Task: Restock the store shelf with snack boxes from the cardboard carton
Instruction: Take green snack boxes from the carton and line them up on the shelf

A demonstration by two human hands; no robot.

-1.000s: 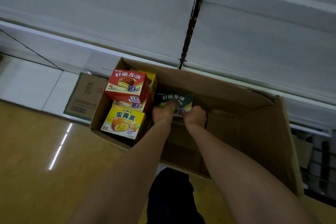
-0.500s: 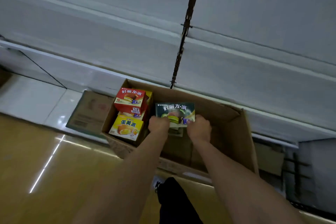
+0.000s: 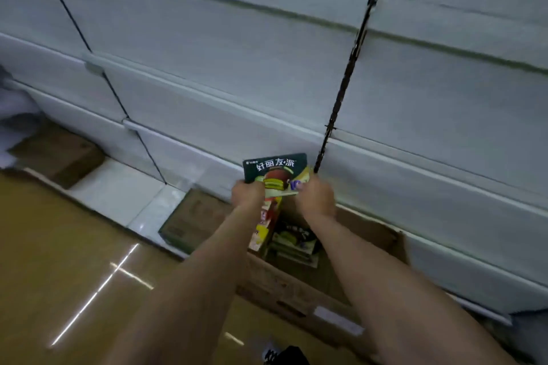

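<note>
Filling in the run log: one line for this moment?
phase: lifting | held: dark green snack box | left hand: gripping | right hand: gripping | source: cardboard carton below | shelf: bare

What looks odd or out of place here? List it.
Nothing looks damaged or spilled. Both hands, left and right, hold a dark green snack box above the open carton. More boxes sit inside it. A second, closed carton lies beside it on the floor.

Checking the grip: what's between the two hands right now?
In the head view, the dark green snack box sits between the left hand and right hand, each gripping one side, above the carton.
</note>
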